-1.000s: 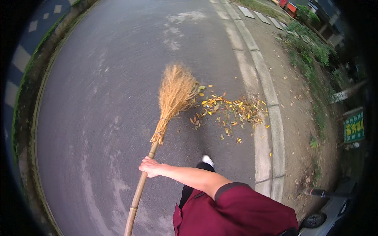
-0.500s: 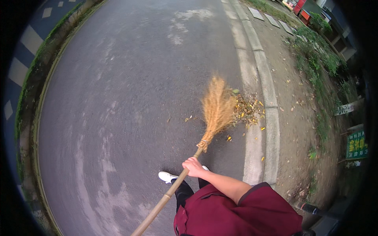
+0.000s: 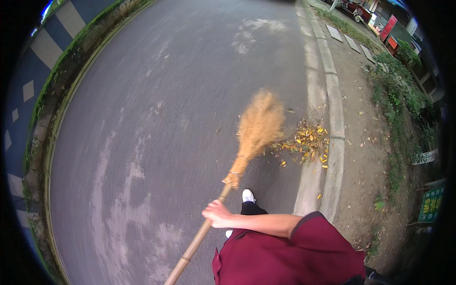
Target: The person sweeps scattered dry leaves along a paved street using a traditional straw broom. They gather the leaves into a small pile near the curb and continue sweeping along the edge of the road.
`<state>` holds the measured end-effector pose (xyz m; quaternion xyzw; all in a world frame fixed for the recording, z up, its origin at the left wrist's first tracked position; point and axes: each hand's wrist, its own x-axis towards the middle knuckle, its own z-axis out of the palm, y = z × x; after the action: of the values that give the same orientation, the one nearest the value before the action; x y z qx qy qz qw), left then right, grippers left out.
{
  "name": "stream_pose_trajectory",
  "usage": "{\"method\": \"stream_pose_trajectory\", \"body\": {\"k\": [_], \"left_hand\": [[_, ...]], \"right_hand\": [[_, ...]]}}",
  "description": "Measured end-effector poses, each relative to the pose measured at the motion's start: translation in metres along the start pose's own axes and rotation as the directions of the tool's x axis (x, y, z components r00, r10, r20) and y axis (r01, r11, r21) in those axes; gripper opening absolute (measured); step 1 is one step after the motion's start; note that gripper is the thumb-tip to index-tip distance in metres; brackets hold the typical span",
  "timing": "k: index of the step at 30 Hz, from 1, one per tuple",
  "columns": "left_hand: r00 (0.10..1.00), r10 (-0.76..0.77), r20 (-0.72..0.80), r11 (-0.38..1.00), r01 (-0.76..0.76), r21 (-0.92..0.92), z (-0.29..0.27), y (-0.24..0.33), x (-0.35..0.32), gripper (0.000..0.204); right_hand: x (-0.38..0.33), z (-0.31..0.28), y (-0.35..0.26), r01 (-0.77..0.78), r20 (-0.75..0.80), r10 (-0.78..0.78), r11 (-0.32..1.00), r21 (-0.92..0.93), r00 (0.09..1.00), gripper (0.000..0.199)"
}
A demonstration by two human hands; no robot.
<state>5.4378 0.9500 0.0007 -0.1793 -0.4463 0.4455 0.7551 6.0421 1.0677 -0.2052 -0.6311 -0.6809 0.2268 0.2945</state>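
My right hand (image 3: 217,213) is closed round the bamboo handle (image 3: 197,244) of a straw broom, just below where the bristles are bound on. The broom's tan bristles (image 3: 260,121) fan out over the asphalt, blurred by motion. Right beside them lies a pile of yellow and brown leaves (image 3: 308,141), spread across the gutter strip against the kerb. A few stray leaves lie between the bristles and the pile. The handle's lower end runs out of the picture at the bottom, and my left hand is out of view.
A pale stone kerb (image 3: 336,123) borders the road on the right, with bare earth (image 3: 363,156) and green shrubs (image 3: 399,90) beyond. Along the left runs a low hedge strip (image 3: 71,78). A green sign (image 3: 431,204) stands at the far right. My white shoe (image 3: 248,195) is near the handle.
The broom has swung left, away from the leaf pile, and more yellow leaves show. My right hand has moved left with the handle. My feet have changed position, and the view has shifted.
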Motion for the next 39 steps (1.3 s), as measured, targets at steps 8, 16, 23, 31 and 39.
{"method": "stream_pose_trajectory", "body": {"k": [8, 16, 23, 31, 39], "left_hand": [[0.926, 0.017, 0.377, -0.922, -0.131, 0.363, 0.027, -0.096, -0.05, 0.049], [0.84, 0.462, 0.286, -0.785, 0.537, -0.31, 0.071, 0.026, -0.117, 0.01], [0.883, 0.465, 0.068, -0.337, 0.105, 0.936, 0.021, 0.043, -0.091, 0.031], [0.688, 0.585, 0.43, -0.808, 0.446, 0.385, 0.037, -0.021, -0.059, 0.014], [0.705, 0.664, 0.251, -0.527, 0.203, 0.825, -0.006, -0.049, -0.038, 0.009]], "right_hand": [[0.036, 0.161, -0.084, 0.224, 0.269, -0.247, 0.968, 0.114, 0.931, 0.015], [-0.154, 0.182, -0.047, -0.031, 0.33, 0.016, 0.999, 0.04, 0.944, 0.012], [-0.191, 0.13, -0.055, -0.164, 0.333, 0.2, 0.977, -0.136, 0.921, 0.015], [-0.122, 0.147, -0.142, 0.033, 0.498, -0.013, 0.999, -0.031, 0.867, 0.014], [-0.061, 0.242, -0.31, 0.308, 0.431, -0.438, 0.889, 0.339, 0.789, 0.019]]}}
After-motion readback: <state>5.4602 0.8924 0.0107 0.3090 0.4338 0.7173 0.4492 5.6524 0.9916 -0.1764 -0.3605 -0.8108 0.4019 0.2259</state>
